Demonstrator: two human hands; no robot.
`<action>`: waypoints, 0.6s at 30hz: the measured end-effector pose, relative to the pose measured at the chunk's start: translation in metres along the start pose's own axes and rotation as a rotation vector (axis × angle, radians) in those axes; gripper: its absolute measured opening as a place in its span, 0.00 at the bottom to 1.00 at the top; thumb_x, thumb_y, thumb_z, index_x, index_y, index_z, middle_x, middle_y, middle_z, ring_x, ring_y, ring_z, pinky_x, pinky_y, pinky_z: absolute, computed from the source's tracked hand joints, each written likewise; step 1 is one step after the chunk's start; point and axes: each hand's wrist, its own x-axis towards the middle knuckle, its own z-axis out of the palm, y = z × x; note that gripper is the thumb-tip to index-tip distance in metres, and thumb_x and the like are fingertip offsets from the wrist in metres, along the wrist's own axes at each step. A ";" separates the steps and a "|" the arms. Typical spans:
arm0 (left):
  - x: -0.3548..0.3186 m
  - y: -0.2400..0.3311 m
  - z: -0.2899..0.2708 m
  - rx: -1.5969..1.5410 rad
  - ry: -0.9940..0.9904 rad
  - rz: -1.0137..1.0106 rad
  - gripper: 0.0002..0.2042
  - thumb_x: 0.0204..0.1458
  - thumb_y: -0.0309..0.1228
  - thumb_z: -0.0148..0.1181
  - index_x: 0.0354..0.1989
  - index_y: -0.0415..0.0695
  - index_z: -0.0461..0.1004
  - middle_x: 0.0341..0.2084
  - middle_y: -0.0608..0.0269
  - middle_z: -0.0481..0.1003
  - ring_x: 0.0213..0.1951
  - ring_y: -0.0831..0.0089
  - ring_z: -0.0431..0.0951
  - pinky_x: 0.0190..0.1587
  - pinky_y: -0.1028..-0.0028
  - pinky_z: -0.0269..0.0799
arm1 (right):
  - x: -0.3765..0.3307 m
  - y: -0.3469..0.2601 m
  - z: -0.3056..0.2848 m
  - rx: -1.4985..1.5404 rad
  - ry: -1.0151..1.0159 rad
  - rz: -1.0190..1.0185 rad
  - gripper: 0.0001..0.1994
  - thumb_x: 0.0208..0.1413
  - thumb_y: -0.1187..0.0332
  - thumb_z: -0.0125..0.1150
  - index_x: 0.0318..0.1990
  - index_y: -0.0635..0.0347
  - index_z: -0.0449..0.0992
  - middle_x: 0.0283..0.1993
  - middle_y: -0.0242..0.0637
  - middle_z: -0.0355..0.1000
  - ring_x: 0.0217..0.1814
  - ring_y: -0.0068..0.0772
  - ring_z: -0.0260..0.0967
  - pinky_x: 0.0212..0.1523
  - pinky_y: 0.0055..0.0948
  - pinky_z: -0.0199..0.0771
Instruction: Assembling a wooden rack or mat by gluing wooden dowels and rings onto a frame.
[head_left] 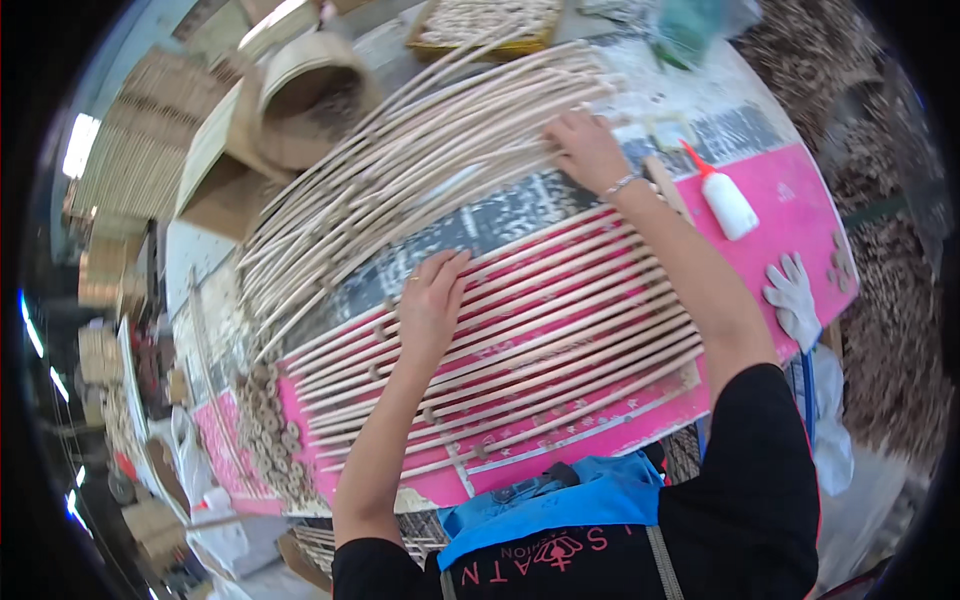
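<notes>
Pink mat (pixel 790 215) is the landmark. Long wooden dowels (pixel 520 320) lie spaced in rows across it, small wooden rings (pixel 268 432) heaped off its left end. Left hand (pixel 432 300) flat on the rows, fingers together. Right hand (pixel 585 150) past the mat's far edge, fingers spread on the loose dowel bundle (pixel 400 170). Judging: roughly half laid, bundle remains. Glue bottle (pixel 727 200) and white glove (pixel 792 295) sit at the mat's right end, clear of the rows.
</notes>
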 end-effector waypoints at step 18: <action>0.101 -0.098 -0.033 0.518 0.105 0.091 0.26 0.53 0.18 0.56 0.61 0.51 0.74 0.41 0.60 0.74 0.45 0.58 0.77 0.50 0.60 0.71 | -0.008 -0.067 0.024 0.271 0.035 -0.171 0.15 0.49 0.77 0.66 0.46 0.56 0.81 0.51 0.35 0.74 0.57 0.42 0.70 0.60 0.39 0.72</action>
